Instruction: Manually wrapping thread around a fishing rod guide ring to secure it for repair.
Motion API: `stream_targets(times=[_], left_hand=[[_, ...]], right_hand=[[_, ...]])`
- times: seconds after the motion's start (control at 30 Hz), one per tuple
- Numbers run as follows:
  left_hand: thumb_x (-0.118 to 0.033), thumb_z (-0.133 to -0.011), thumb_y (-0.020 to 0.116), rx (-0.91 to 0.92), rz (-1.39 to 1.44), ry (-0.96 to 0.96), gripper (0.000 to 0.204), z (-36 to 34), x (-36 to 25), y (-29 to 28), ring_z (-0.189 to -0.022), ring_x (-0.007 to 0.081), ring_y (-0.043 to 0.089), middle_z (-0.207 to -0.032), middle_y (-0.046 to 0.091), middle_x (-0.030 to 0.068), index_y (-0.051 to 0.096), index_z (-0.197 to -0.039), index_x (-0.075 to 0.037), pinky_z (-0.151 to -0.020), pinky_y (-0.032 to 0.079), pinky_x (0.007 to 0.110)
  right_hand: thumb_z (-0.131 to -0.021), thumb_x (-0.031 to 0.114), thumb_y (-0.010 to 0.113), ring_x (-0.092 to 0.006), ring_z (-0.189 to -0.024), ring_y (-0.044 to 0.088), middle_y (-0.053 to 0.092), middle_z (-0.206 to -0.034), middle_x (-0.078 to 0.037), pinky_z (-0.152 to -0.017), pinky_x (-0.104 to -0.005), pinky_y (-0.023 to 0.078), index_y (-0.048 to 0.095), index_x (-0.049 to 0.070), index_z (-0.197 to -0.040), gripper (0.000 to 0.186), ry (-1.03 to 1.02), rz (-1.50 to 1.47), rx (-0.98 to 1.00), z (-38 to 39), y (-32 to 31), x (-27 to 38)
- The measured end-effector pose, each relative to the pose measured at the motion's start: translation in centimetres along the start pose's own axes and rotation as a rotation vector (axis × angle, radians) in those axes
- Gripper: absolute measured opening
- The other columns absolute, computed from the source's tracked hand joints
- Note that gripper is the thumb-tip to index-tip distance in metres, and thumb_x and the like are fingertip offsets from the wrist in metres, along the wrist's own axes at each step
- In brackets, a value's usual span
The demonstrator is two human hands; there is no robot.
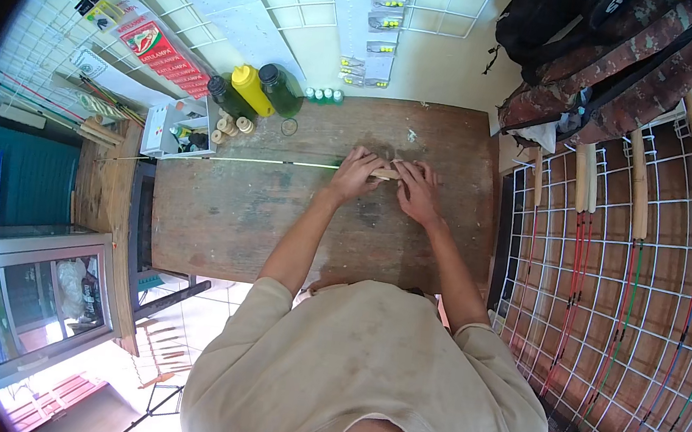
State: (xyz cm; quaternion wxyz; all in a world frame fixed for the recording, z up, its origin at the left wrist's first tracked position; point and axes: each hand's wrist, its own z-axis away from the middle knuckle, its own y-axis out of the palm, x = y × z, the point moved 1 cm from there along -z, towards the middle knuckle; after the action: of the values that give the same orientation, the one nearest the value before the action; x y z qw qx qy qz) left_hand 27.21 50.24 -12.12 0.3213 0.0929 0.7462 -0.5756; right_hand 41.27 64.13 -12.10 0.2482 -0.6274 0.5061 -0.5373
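Observation:
A slim fishing rod (263,160) with a pale yellowish-white shaft lies crosswise over the wooden table (233,229), its thin end reaching left past the table's edge. Its light wooden handle (385,173) sits between my two hands. My left hand (357,175) has its fingers closed round the handle's left end, where the shaft comes out. Against the handle's right part, my right hand (419,190) presses with bent fingers and thumb. The fingers cover much of the handle, so its full shape is hidden.
At the back left stand dark green squeeze bottles (280,92), a yellow one (253,90) and several small jars (323,95). Wooden rings (235,126) lie beside a white box (172,132). Rods with wooden handles (640,185) hang on the right grid, below bags (610,67).

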Motion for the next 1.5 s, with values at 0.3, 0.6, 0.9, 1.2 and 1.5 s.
stream_targets(times=[0.3, 0.6, 0.9, 1.2, 1.5], left_hand=[[-0.011, -0.068, 0.073, -0.181, -0.191, 0.16, 0.039, 2.6, 1.1, 2.0, -0.102, 0.0254, 0.053, -0.102, 0.061, 0.0047, 0.059, -0.104, -0.011, -0.087, 0.041, 0.038], [-0.016, -0.071, 0.074, -0.135, -0.031, 0.068, 0.025, 3.5, -0.4, 0.7, -0.099, 0.0259, 0.054, -0.095, 0.063, 0.0053, 0.063, -0.092, -0.009, -0.085, 0.042, 0.039], [-0.01, -0.072, 0.071, -0.325, 0.257, -0.14, 0.022, 3.6, -0.2, 3.1, -0.095, 0.0299, 0.055, -0.095, 0.065, 0.0078, 0.063, -0.093, -0.008, -0.085, 0.044, 0.039], [-0.009, -0.074, 0.07, -0.384, 0.189, -0.232, 0.016, 3.7, 0.4, 4.4, -0.083, 0.0293, 0.056, -0.084, 0.063, 0.0113, 0.063, -0.087, -0.003, -0.076, 0.044, 0.039], [-0.01, -0.075, 0.069, -0.345, 0.282, -0.463, 0.013, 2.9, 1.0, 4.7, -0.074, 0.0275, 0.064, -0.079, 0.068, 0.0141, 0.068, -0.083, 0.0, -0.071, 0.05, 0.036]], right_hand=[[-0.087, 0.015, 0.055, -0.0282, -0.101, 0.052, 0.062, -0.107, -0.004, -0.091, -0.0416, 0.04, 0.062, 0.014, -0.119, 0.033, 0.127, -0.102, 0.067, 0.0, 2.1, 1.1], [-0.086, 0.017, 0.056, -0.0301, -0.1, 0.053, 0.062, -0.105, -0.007, -0.089, -0.0424, 0.041, 0.066, 0.013, -0.114, 0.03, 0.202, -0.161, 0.057, 0.9, 4.5, 1.3], [-0.08, 0.02, 0.062, -0.0317, -0.099, 0.054, 0.064, -0.113, -0.009, -0.088, -0.0414, 0.044, 0.067, 0.013, -0.112, 0.033, 0.226, -0.229, 0.036, 1.5, 4.1, 2.0], [-0.08, 0.021, 0.062, -0.0314, -0.099, 0.055, 0.064, -0.111, -0.008, -0.088, -0.0418, 0.044, 0.065, 0.015, -0.116, 0.036, 0.205, -0.152, 0.071, 1.1, 3.8, 2.5], [-0.079, 0.018, 0.066, -0.0287, -0.101, 0.052, 0.063, -0.109, -0.005, -0.093, -0.0398, 0.039, 0.062, 0.016, -0.118, 0.039, 0.315, -0.309, 0.048, 1.3, 4.2, 1.8]])
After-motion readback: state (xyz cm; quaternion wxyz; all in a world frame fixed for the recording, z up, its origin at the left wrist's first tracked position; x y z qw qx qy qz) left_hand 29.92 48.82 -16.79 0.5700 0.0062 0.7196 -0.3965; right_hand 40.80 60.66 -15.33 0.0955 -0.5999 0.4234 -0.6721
